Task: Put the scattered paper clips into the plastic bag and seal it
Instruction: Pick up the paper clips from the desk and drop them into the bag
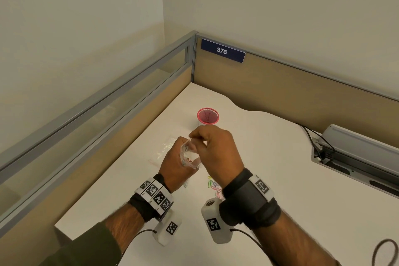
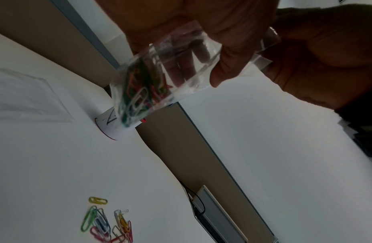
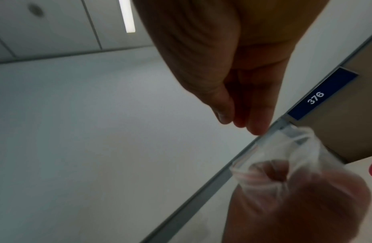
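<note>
My left hand (image 1: pixel 176 157) grips a small clear plastic bag (image 1: pixel 190 153) above the desk, mouth up. In the left wrist view the bag (image 2: pixel 152 78) hangs tilted with several coloured paper clips gathered in its lower corner, my left hand's thumb (image 2: pixel 222 65) pressed on its front. My right hand (image 1: pixel 194 136) hovers at the bag's open mouth (image 3: pixel 285 148), fingertips bunched together (image 3: pixel 239 121), one touching the rim. I see nothing between them. More loose paper clips (image 1: pixel 213 186) (image 2: pixel 110 225) lie on the desk under my right wrist.
A pink mesh cup (image 1: pixel 208 116) stands behind the hands. A second clear bag (image 1: pixel 164 147) lies flat to the left. Cubicle walls (image 1: pixel 280 84) close the desk's back and left. A cable box (image 1: pixel 356 153) sits at the right.
</note>
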`<state>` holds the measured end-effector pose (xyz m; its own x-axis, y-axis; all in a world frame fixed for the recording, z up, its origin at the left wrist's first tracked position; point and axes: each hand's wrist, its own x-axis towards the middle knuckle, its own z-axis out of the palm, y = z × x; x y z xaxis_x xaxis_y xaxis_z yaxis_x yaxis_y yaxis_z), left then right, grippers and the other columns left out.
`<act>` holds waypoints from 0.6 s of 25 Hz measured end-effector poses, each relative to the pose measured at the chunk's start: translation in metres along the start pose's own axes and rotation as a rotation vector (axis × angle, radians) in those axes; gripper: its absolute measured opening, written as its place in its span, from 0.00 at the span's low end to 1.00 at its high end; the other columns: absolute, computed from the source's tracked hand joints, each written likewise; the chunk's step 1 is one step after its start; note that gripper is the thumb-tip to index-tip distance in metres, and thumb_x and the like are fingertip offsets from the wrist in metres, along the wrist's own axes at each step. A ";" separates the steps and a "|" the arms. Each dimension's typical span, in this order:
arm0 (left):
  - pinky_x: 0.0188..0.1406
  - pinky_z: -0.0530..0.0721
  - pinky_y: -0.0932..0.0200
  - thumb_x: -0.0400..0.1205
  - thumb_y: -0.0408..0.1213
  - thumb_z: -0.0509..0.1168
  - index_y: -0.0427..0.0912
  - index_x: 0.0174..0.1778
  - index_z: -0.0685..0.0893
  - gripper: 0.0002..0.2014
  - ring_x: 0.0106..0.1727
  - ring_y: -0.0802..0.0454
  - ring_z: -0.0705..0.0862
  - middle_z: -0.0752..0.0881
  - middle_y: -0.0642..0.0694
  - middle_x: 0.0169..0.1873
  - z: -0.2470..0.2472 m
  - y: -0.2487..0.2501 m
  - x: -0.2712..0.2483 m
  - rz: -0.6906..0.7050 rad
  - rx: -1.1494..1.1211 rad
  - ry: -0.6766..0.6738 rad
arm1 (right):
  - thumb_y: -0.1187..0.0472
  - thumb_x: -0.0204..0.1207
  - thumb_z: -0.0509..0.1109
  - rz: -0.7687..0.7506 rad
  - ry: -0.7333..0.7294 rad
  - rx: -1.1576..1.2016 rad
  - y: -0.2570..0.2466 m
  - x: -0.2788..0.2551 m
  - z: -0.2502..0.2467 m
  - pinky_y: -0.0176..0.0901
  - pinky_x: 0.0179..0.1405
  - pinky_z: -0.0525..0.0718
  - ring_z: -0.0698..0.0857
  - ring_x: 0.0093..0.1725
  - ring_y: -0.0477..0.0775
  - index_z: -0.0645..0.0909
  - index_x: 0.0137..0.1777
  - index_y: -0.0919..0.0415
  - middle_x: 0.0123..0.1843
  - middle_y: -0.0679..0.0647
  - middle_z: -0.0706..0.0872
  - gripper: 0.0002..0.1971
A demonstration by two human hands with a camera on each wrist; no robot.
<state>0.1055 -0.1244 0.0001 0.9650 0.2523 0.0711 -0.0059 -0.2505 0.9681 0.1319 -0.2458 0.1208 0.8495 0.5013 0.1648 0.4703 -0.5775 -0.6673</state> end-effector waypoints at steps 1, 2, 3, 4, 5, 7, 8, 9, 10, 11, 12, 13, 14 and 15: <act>0.58 0.85 0.51 0.70 0.36 0.75 0.48 0.51 0.77 0.17 0.51 0.58 0.86 0.86 0.53 0.46 -0.001 -0.002 0.001 0.031 -0.013 -0.003 | 0.65 0.80 0.67 -0.022 0.060 0.058 0.003 0.000 -0.007 0.41 0.52 0.86 0.86 0.48 0.49 0.87 0.53 0.58 0.49 0.51 0.89 0.08; 0.61 0.84 0.47 0.71 0.37 0.74 0.47 0.50 0.77 0.16 0.54 0.53 0.86 0.86 0.50 0.47 -0.003 -0.005 0.000 0.060 -0.037 0.003 | 0.66 0.79 0.68 -0.034 0.117 0.110 0.013 0.000 -0.013 0.41 0.49 0.86 0.86 0.46 0.49 0.87 0.51 0.58 0.47 0.50 0.88 0.07; 0.63 0.83 0.45 0.72 0.36 0.74 0.45 0.50 0.78 0.15 0.57 0.48 0.86 0.86 0.46 0.49 -0.005 -0.005 -0.001 0.082 -0.059 0.016 | 0.67 0.78 0.69 -0.023 0.152 0.129 0.029 0.001 -0.017 0.41 0.47 0.87 0.87 0.44 0.49 0.87 0.50 0.58 0.46 0.49 0.88 0.07; 0.65 0.82 0.44 0.72 0.34 0.74 0.43 0.50 0.78 0.15 0.58 0.45 0.86 0.86 0.44 0.50 -0.007 -0.006 -0.003 0.098 -0.074 0.026 | 0.67 0.77 0.69 0.014 0.156 0.101 0.052 0.002 -0.018 0.43 0.48 0.87 0.87 0.44 0.49 0.88 0.49 0.57 0.45 0.49 0.89 0.07; 0.66 0.82 0.44 0.72 0.32 0.74 0.41 0.51 0.78 0.15 0.58 0.44 0.86 0.86 0.43 0.51 -0.009 -0.006 -0.003 0.101 -0.086 0.041 | 0.66 0.77 0.69 0.081 0.118 0.025 0.081 0.003 -0.014 0.45 0.50 0.87 0.87 0.45 0.50 0.88 0.49 0.57 0.46 0.50 0.89 0.07; 0.66 0.82 0.49 0.72 0.28 0.74 0.37 0.51 0.78 0.15 0.60 0.44 0.86 0.86 0.41 0.52 -0.014 -0.009 -0.003 0.102 -0.117 0.047 | 0.65 0.78 0.68 0.283 -0.060 -0.201 0.141 -0.006 0.005 0.44 0.59 0.83 0.86 0.53 0.52 0.87 0.54 0.56 0.55 0.53 0.89 0.09; 0.65 0.82 0.54 0.72 0.25 0.74 0.36 0.51 0.77 0.16 0.60 0.45 0.86 0.86 0.40 0.52 -0.017 -0.009 -0.004 0.104 -0.130 0.042 | 0.64 0.78 0.68 0.373 -0.158 -0.281 0.168 -0.016 0.017 0.43 0.62 0.81 0.85 0.57 0.53 0.85 0.57 0.55 0.60 0.54 0.87 0.11; 0.63 0.82 0.59 0.72 0.22 0.74 0.35 0.51 0.77 0.16 0.60 0.48 0.86 0.86 0.40 0.52 -0.019 -0.009 -0.005 0.101 -0.140 0.042 | 0.64 0.79 0.67 0.436 -0.236 -0.326 0.188 -0.026 0.029 0.43 0.65 0.79 0.83 0.62 0.55 0.84 0.61 0.55 0.63 0.55 0.84 0.13; 0.61 0.82 0.63 0.72 0.19 0.73 0.36 0.50 0.77 0.17 0.58 0.50 0.86 0.86 0.41 0.51 -0.021 -0.009 -0.005 0.103 -0.147 0.043 | 0.65 0.79 0.65 0.471 -0.288 -0.353 0.204 -0.036 0.041 0.43 0.67 0.77 0.80 0.65 0.55 0.82 0.64 0.54 0.65 0.55 0.82 0.15; 0.59 0.81 0.66 0.72 0.18 0.73 0.38 0.50 0.76 0.17 0.57 0.53 0.86 0.86 0.41 0.51 -0.022 -0.009 -0.005 0.108 -0.153 0.047 | 0.66 0.79 0.63 0.484 -0.319 -0.380 0.212 -0.043 0.052 0.43 0.68 0.76 0.79 0.66 0.57 0.81 0.65 0.55 0.66 0.56 0.80 0.17; 0.59 0.81 0.67 0.72 0.18 0.73 0.39 0.49 0.76 0.18 0.56 0.54 0.86 0.86 0.42 0.50 -0.023 -0.009 -0.005 0.118 -0.158 0.046 | 0.67 0.79 0.60 0.474 -0.343 -0.401 0.215 -0.048 0.062 0.44 0.67 0.77 0.78 0.66 0.58 0.81 0.65 0.55 0.65 0.57 0.79 0.18; 0.59 0.81 0.67 0.71 0.20 0.73 0.40 0.49 0.76 0.17 0.56 0.54 0.86 0.86 0.43 0.50 -0.024 -0.010 -0.006 0.131 -0.162 0.049 | 0.68 0.78 0.59 0.452 -0.367 -0.415 0.213 -0.050 0.073 0.45 0.65 0.78 0.77 0.65 0.59 0.82 0.64 0.56 0.64 0.58 0.78 0.18; 0.60 0.81 0.67 0.71 0.23 0.73 0.41 0.49 0.77 0.17 0.56 0.55 0.86 0.86 0.44 0.50 -0.025 -0.011 -0.005 0.139 -0.163 0.052 | 0.69 0.78 0.58 0.420 -0.386 -0.419 0.209 -0.052 0.083 0.45 0.63 0.79 0.77 0.64 0.60 0.82 0.64 0.58 0.62 0.59 0.78 0.18; 0.60 0.81 0.67 0.70 0.24 0.73 0.42 0.49 0.77 0.17 0.56 0.55 0.86 0.86 0.44 0.51 -0.025 -0.011 -0.005 0.144 -0.166 0.051 | 0.68 0.78 0.59 0.393 -0.393 -0.402 0.206 -0.053 0.090 0.44 0.60 0.79 0.77 0.63 0.60 0.82 0.63 0.59 0.60 0.59 0.78 0.17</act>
<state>0.0938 -0.0997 -0.0052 0.9365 0.2733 0.2200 -0.1903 -0.1310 0.9729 0.1616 -0.3334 -0.0906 0.8611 0.3587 -0.3605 0.2619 -0.9204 -0.2902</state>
